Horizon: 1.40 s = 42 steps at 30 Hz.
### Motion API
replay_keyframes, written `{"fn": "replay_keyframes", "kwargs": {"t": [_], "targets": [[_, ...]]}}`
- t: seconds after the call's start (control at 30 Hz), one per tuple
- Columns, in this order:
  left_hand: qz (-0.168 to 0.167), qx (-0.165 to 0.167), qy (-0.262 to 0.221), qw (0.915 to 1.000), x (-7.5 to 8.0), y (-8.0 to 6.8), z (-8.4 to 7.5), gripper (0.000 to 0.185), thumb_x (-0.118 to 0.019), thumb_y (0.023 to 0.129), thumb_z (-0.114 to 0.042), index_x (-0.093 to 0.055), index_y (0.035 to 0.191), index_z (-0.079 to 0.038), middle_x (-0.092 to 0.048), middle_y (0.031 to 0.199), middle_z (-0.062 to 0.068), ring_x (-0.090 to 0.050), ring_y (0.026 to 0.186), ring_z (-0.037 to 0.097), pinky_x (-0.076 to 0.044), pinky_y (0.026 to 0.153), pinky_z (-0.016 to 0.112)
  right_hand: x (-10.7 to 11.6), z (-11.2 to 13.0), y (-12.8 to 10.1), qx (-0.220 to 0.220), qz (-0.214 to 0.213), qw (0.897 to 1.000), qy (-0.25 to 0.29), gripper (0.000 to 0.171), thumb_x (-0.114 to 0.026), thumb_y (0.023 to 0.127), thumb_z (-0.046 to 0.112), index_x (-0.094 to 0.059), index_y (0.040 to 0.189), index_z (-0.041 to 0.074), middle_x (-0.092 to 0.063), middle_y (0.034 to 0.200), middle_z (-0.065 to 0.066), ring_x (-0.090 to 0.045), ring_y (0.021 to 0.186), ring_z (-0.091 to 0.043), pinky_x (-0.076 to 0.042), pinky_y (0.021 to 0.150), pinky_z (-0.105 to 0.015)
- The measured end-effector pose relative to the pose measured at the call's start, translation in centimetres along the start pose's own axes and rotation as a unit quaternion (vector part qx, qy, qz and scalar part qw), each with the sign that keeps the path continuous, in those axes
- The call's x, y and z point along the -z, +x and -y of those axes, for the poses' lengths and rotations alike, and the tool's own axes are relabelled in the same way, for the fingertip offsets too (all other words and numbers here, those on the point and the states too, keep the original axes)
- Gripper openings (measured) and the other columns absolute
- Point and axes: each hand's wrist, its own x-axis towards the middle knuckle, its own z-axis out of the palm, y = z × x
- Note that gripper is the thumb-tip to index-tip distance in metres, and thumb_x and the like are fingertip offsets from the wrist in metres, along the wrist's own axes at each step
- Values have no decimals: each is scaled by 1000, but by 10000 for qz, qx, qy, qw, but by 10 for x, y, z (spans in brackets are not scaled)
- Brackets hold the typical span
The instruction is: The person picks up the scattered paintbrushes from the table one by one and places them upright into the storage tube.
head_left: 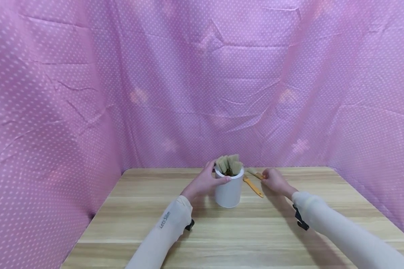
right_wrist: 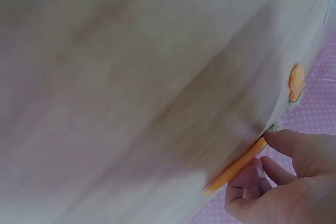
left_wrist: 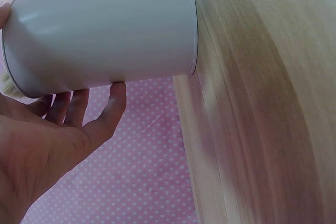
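Observation:
A white cylindrical canister (head_left: 228, 192) stands upright on the table, with several paintbrushes (head_left: 229, 164) in it, bristles up. My left hand (head_left: 207, 181) holds the canister near its rim, thumb at the front and fingers around the far left side. In the left wrist view, its fingertips touch the canister wall (left_wrist: 105, 35). To the right, my right hand (head_left: 276, 180) pinches a paintbrush with an orange handle (right_wrist: 236, 169) lying at the table surface. Between canister and right hand lies another orange-handled paintbrush (head_left: 254, 187); its bristle end is hidden behind the canister in the head view.
The light wood table (head_left: 242, 239) extends toward the viewer and to both sides. Pink dotted cloth (head_left: 202, 93) hangs behind its back edge and along the left and right. A black strap (head_left: 300, 218) sits at the right wrist.

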Motion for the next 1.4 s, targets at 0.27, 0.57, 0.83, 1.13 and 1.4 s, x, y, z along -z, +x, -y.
{"fn": "replay_keyframes", "kwargs": {"t": [0.27,0.57,0.83,1.13,1.4], "targets": [[36,-58,20,10000,-3,2,-2,106,-76,81,-67,-23,162,-25,-27,160,8,-32,143,32,-30,111,61,-2,-7,0,-101,-74,9997,-190,17,-71,82,-9,-68,97,-17,-69,93,-28,-65,89,-43,-55,80,-55],[-34,-44,-78,10000,-5,1,-2,101,-78,81,-62,-26,161,-27,-36,154,5,-39,139,30,-30,111,62,0,-11,-3,189,-3,9989,-437,12,-63,82,-12,-72,90,-11,-70,88,-19,-61,77,-28,-54,71,-47],[-2,-19,-87,10000,-3,1,-4,102,-76,83,-62,-23,162,-23,-29,158,8,-32,144,35,-29,112,63,7,-10,-1,190,172,9991,-340,11,-62,87,-11,-72,86,-5,-64,79,-9,-51,65,-19,-45,56,-33],[53,-56,-104,9999,-1,3,-3,99,-77,84,-59,-26,160,-21,-33,154,7,-37,138,29,-33,111,57,17,0,-2,155,152,9996,178,9,-62,87,-9,-70,91,-9,-61,72,-6,-50,60,-15,-41,50,-26],[-3,-93,35,10000,3,1,-3,102,-76,83,-64,-25,161,-22,-32,155,7,-36,139,29,-34,111,58,29,29,14,278,-338,9989,148,8,-62,90,-6,-69,94,-8,-66,77,-6,-56,65,-17,-48,57,-31]]}}
